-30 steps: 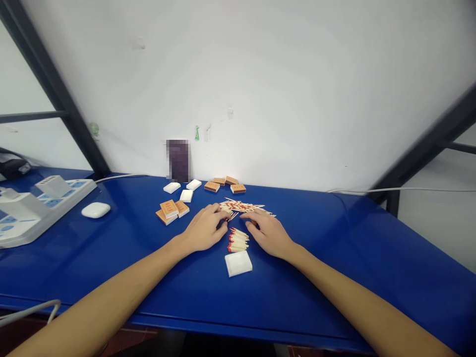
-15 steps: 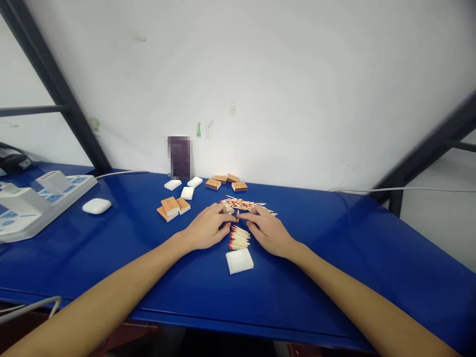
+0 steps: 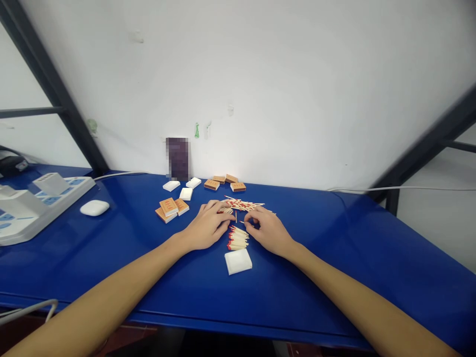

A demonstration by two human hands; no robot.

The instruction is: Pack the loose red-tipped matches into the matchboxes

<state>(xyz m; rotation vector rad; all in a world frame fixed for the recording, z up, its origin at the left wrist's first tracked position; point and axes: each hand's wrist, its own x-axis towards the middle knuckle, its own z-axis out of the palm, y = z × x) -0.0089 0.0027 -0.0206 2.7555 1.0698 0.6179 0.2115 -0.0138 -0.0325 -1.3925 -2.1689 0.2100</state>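
Both hands lie palm-down on the glossy blue table [image 3: 334, 258]. The left hand [image 3: 206, 229] has its fingers curled onto the near edge of the loose heap of red-tipped wooden matches [image 3: 245, 204], and the right hand [image 3: 270, 231] has thumb and forefinger drawn close at the heap's rim; whether either pinches a match, cannot tell. Gathered so far: a small aligned bundle of matches [image 3: 237, 239] between the hands, just behind the white cardboard tray [image 3: 238, 261], which shows no matches in it, while most matches lie loose. Orange matchbox sleeves [image 3: 171, 207] and more white trays [image 3: 182, 189] sit apart, to the left and behind.
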